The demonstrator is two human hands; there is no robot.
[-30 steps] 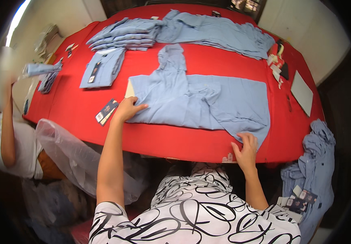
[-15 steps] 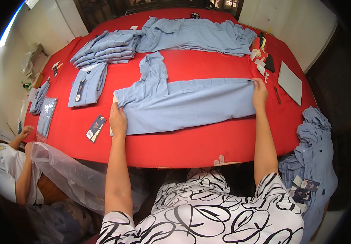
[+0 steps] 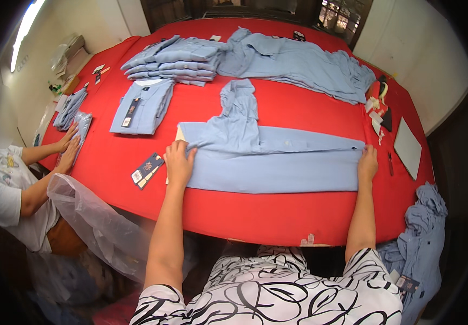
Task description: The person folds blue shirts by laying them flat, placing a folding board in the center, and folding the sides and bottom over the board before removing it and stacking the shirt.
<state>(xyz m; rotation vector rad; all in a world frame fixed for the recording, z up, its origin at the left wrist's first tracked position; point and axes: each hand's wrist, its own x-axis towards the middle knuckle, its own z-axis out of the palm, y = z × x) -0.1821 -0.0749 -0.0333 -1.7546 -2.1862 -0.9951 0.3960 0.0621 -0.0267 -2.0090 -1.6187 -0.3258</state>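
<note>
A light blue shirt [image 3: 277, 170] lies on the red-covered table, folded lengthwise into a long strip. One sleeve [image 3: 239, 103] sticks out from it toward the far side. My left hand [image 3: 179, 167] grips the strip's left end, where a cream edge [image 3: 180, 132] shows. At the opposite end, my right hand [image 3: 368, 164] pinches the corner beside a small dark button or mark. Left of my left hand lie dark hang tags [image 3: 147, 171]. Some of my fingertips are hidden behind the cloth.
A folded shirt [image 3: 142, 108], a shirt stack [image 3: 171, 60] and a loose shirt pile [image 3: 304, 62] lie beyond. Rightward are a pale board [image 3: 408, 149] and a red slim tool [image 3: 390, 163]. More shirts [image 3: 421, 249] hang at right. A co-worker [image 3: 14, 189] presses a bagged shirt [image 3: 82, 130].
The shirt strip has become flatter and straighter, its near edge now level. Both my hands keep hold of its ends. The co-worker's hands have moved onto the bagged shirt. The view has shifted.
</note>
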